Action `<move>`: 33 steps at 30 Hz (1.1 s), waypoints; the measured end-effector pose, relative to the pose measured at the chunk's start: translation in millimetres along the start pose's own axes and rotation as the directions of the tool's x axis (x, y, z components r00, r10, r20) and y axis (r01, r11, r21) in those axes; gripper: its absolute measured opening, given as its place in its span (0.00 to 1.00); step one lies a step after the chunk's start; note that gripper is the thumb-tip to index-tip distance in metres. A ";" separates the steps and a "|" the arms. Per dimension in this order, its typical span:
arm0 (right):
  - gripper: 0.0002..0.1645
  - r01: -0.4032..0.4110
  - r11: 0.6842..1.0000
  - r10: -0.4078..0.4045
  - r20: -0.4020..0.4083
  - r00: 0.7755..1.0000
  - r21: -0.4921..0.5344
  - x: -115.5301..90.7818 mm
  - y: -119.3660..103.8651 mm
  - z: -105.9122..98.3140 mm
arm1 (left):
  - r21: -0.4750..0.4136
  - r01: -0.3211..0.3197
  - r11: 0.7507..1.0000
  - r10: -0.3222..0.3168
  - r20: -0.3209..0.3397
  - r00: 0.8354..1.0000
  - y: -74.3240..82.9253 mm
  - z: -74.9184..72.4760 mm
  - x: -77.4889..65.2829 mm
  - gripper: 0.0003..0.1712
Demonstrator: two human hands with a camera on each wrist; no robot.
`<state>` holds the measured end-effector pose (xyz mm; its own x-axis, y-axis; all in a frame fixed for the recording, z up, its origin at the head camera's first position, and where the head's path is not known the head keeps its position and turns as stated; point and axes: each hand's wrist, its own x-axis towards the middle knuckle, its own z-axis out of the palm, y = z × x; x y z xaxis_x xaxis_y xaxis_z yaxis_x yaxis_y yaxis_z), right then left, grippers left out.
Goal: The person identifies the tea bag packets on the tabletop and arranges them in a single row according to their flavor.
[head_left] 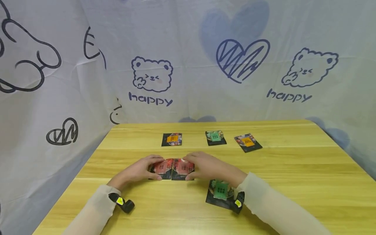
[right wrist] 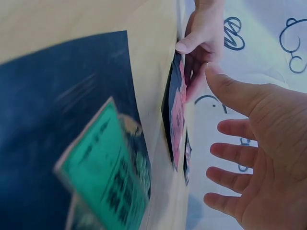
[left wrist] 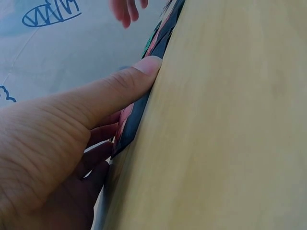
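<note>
Two flat black packets with red labels lie side by side on the wooden table in the head view. My left hand (head_left: 137, 169) grips the left red-labelled packet (head_left: 162, 167) by its edges, thumb at the near side and fingers at the far side. In the left wrist view its thumb (left wrist: 132, 81) presses against the dark edge. Over the outer side of the right red-labelled packet (head_left: 182, 167) is my right hand (head_left: 207, 165). The right wrist view shows this hand (right wrist: 273, 139) with fingers spread apart and nothing held.
A green-labelled packet (head_left: 221, 190) lies under my right forearm. Farther back are an orange-labelled packet (head_left: 172, 139), another green-labelled packet (head_left: 215, 137) and a second orange-labelled packet (head_left: 248, 142). A printed cloth (head_left: 188, 81) hangs behind the table (head_left: 293, 182).
</note>
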<state>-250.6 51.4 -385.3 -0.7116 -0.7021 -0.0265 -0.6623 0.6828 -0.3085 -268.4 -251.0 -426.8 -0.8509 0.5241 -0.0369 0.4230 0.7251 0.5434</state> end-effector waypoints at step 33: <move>0.48 0.034 0.991 -0.044 0.076 0.996 0.129 -80.2 41.4 1.1 | -0.004 -0.009 1.000 0.010 0.003 1.000 -0.4 -1.6 -1.5 0.48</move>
<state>-220.7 135.7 -397.0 -0.6620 -0.7447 -0.0846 -0.6502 0.6268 -0.4295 -267.8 -252.8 -425.6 -0.8458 0.5324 -0.0345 0.4299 0.7185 0.5468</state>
